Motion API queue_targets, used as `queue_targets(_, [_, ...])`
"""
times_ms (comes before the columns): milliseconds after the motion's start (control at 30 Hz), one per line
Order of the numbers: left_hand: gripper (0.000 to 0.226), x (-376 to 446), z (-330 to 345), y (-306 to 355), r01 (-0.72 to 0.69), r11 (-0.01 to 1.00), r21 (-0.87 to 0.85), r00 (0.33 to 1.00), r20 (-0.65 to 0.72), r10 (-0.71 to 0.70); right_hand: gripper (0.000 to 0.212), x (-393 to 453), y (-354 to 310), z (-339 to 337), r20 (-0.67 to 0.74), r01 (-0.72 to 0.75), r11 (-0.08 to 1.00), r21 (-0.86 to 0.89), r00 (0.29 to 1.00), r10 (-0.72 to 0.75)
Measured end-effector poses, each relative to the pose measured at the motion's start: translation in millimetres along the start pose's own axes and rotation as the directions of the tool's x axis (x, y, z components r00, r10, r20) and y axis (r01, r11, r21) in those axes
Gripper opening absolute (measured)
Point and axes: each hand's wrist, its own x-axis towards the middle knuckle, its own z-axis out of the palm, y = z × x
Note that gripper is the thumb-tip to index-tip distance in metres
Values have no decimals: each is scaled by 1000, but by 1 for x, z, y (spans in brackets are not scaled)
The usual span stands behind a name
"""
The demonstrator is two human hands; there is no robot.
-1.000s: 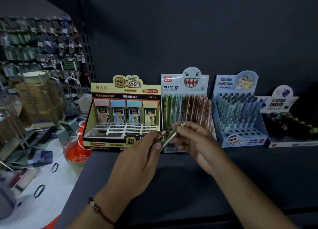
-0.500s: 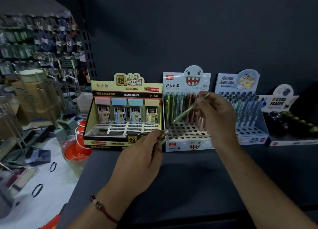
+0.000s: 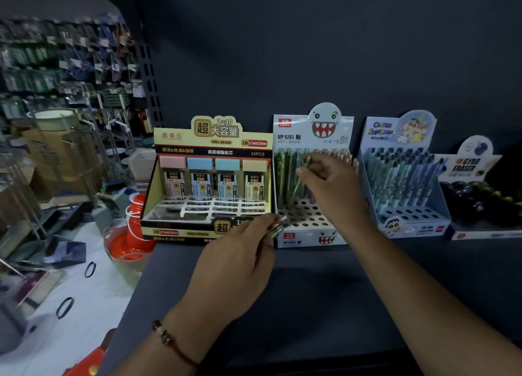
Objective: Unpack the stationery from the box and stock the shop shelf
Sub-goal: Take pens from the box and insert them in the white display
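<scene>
Pencil in your right hand: a slim green mechanical pencil (image 3: 301, 178), centre of the frame, tilted a little, its lower end down among the holes of the monster-face display box (image 3: 310, 223). You can judge it light, stiff and smooth, so it could slip or twist if pinched too loosely.

Where to hold it: near the top, as you do now, so the lower end is free to find a hole. I would not squeeze the tip; it looks the delicate part.

Right hand: your right hand (image 3: 333, 183) sits right of centre, in front of the box's back rows. Thumb and forefinger pinch the pencil's upper end; the other fingers are loosely curled and hide some of the standing pencils.

Left hand: your left hand (image 3: 237, 262), low and centre, is closed round a small bundle of pencils (image 3: 275, 227). Only the ends poke out past your fingers, just in front of the box's lower left corner. How many you hold, I cannot tell.

Bundle handling: several thin round barrels together will likely roll against each other, so keep the grip snug.

Display box: back rows filled, front holes open. It stands on the dark shelf (image 3: 310, 305), between the yellow lead-refill box (image 3: 209, 178) and the blue cartoon pen box (image 3: 404, 178).
</scene>
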Motion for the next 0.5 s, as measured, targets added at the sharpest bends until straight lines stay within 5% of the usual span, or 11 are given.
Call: queue_targets(500, [36, 0, 0, 3, 7, 1000, -9, 1000, -4, -7, 16, 1, 12, 17, 19, 10, 999, -46, 1000, -9])
